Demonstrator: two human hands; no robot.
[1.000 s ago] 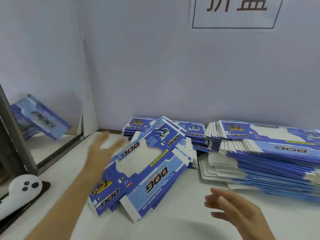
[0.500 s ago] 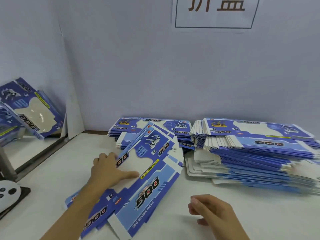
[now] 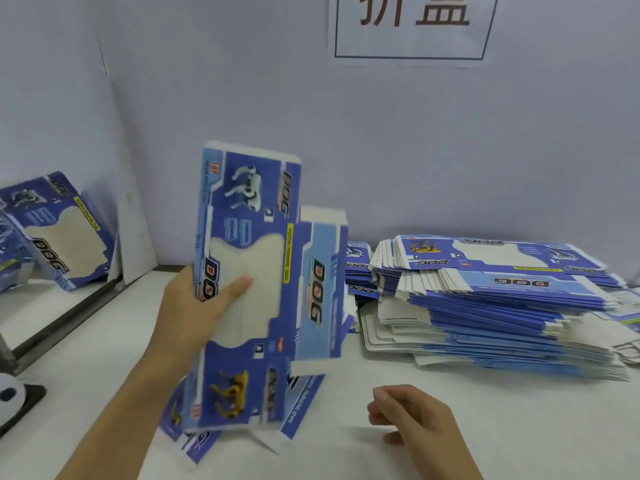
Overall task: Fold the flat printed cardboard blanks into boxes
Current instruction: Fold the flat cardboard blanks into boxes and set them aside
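From the head camera, the left hand [image 3: 194, 306] reaches up and forward from the lower left, its forearm running diagonally across the white table [image 3: 485, 420]. It grips a flat blank [image 3: 249, 292] by the left long edge, the thumb [image 3: 239, 284] laid across the printed face over the pale window cut-out and the other fingers hidden behind the card. The blank stands nearly upright above the table, long side vertical, with the white dog picture near the top and the yellow dog near the bottom; a lighter blue side panel with the word DOG hangs off its right edge. Its image is slightly blurred. Under it, a few more loose blanks [image 3: 298, 407] lie slanted on the table. The right hand [image 3: 412, 419] hovers low over the table at the lower right, palm down, fingers loosely curled inward and holding nothing. To the right, against the wall, sits a tall stack of blanks [image 3: 502, 306], with a lower stack [image 3: 360, 268] just behind the held one. At far left, folded boxes [image 3: 59, 230] lean beyond a metal rail [image 3: 62, 320]. A paper sign [image 3: 412, 26] with two characters hangs on the wall.
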